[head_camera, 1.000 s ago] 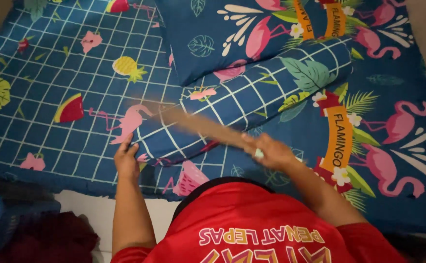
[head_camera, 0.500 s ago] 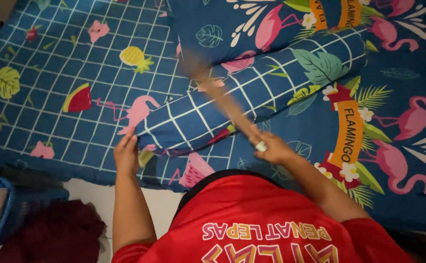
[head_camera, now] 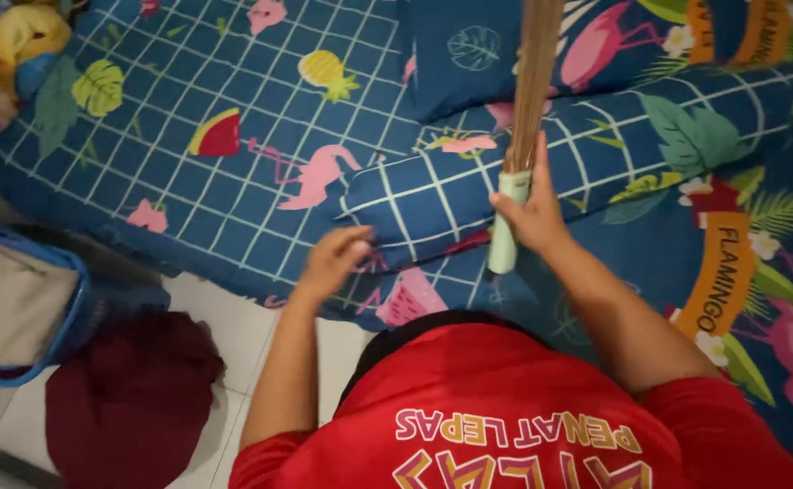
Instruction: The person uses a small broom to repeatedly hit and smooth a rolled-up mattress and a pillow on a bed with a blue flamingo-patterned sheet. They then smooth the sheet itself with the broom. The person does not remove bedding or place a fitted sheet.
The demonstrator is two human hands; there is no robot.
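Patterned bedsheet, right hand around stick broom

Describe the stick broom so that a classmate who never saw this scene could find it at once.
Start at the blue patterned bedsheet, then find the long bolster lying across it. Above the bolster, the right hand grips the stick broom: the only brown bundle of thin sticks, with a pale green handle.

Landmark: a dark red cloth heap is seen on the white floor tiles.
Basket: a blue-rimmed basket is set just left of the heap.
Yellow bundle: yellow fabric is piled far above the heap, at the top left corner.
Pillow: a flamingo-printed pillow is laid far up and right of the heap.
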